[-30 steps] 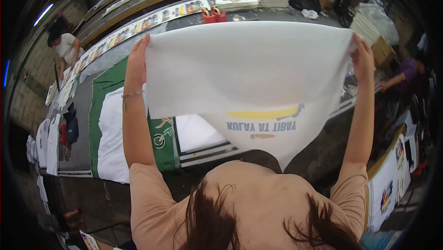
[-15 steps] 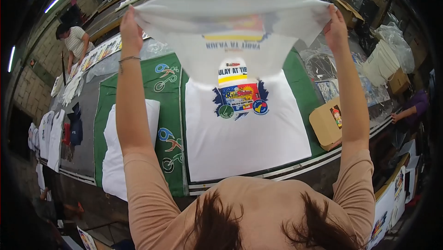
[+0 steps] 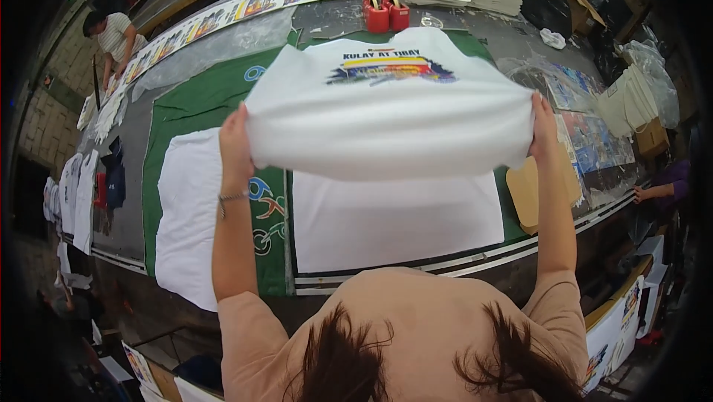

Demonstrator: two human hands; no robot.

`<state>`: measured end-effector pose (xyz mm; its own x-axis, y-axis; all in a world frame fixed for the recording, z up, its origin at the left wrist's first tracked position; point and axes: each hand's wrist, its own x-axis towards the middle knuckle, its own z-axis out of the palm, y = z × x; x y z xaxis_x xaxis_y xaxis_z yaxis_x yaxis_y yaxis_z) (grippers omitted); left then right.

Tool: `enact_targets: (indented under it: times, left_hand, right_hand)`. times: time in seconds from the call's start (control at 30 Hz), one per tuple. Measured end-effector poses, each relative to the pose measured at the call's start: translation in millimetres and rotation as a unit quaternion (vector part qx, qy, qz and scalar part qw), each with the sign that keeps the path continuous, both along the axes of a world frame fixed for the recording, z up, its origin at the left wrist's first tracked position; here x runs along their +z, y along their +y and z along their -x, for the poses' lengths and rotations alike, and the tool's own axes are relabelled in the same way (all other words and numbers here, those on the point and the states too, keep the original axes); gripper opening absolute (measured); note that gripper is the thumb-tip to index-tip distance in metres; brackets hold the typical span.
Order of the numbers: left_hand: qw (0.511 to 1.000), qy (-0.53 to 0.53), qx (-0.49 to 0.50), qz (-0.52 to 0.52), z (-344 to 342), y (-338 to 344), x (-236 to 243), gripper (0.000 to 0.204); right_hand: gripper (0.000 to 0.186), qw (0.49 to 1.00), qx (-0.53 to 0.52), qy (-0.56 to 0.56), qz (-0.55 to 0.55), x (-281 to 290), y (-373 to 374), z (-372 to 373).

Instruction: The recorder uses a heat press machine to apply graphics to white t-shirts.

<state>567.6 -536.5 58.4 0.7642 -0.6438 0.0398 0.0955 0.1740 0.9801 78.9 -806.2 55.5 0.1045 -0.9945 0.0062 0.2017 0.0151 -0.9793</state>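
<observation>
With the green cloth (image 3: 174, 116) as our landmark, we find, beyond its left edge, a co-worker in a striped top (image 3: 121, 34) bending over a long row of colourful printed pieces (image 3: 204, 25) that runs past the cloth's far side. On the left part of the cloth lies a folded heap of white fabric (image 3: 186, 213). Beside that heap and above the cloth, we see the person's left hand (image 3: 236, 138) pinching the left side of a white printed shirt (image 3: 386, 135). The shirt stretches between the two hands over the middle of the cloth, its bright print toward the far edge and its plain part sagging toward the wearer. Below it, a plain-looking white garment (image 3: 397, 224) lies flat on the cloth. Past the cloth's far edge we notice two red tape dispensers (image 3: 385, 14). Above the cloth's right part, the right hand (image 3: 544, 127) grips the shirt's right side, well apart from the left. Under that forearm, a piece of cardboard (image 3: 523, 198) sits at the cloth's right edge; farther right is another person's purple sleeve (image 3: 674, 179).
</observation>
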Motion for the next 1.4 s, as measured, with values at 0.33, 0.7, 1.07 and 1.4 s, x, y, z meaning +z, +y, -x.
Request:
enact_targets:
  times: [0.33,0.7,1.07,1.4]
  left_hand:
    - [0.982,0.037,0.024,-0.183,57.7,66.7,-177.0,0.033]
    - [0.951,-0.012,-0.17,-0.259,106.9,199.7,-175.9,0.039]
    - [0.94,0.036,-0.202,-0.273,90.0,219.0,-181.8,0.044]
    - [0.875,-0.378,-0.193,-0.23,111.4,115.4,-158.5,0.025]
  right_hand:
    - [0.027,0.984,-0.041,0.051,-0.164,-173.7,63.3,46.8]
    - [0.025,0.959,0.085,0.254,-0.088,-172.7,198.0,122.4]
    - [0.021,0.973,-0.03,0.213,-0.088,-197.8,210.4,134.5]
    - [0.014,0.926,-0.261,0.27,-0.028,-209.9,329.8,171.6]
